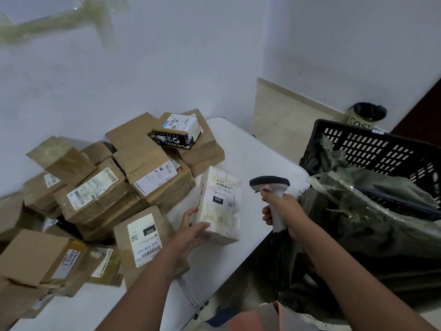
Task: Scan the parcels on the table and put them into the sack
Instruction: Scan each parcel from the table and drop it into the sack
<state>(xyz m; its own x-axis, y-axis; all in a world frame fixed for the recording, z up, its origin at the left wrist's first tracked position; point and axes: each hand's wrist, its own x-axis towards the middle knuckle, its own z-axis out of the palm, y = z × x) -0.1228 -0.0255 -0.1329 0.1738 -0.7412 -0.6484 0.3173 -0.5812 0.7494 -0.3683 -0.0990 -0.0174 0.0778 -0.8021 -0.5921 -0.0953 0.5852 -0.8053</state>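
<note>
White surface [248,149] carries the white parcel [220,204] at its centre, left hand [191,231] fingers curled on its near corner. Right hand [284,211] clamps the scanner [272,189], aimed away at 10 o'clock: a misread looks likely. Sack [372,211] gapes at 3 o'clock.

Both my arms reach out.
My left hand [191,231] holds with curled fingers; my right hand [284,209] makes a tight fist.

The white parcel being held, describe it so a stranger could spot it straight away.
On the white table, right of the heap of brown cardboard boxes, the left hand holds the white parcel. It alone is pale, and its label's black patch reads 032.
</note>
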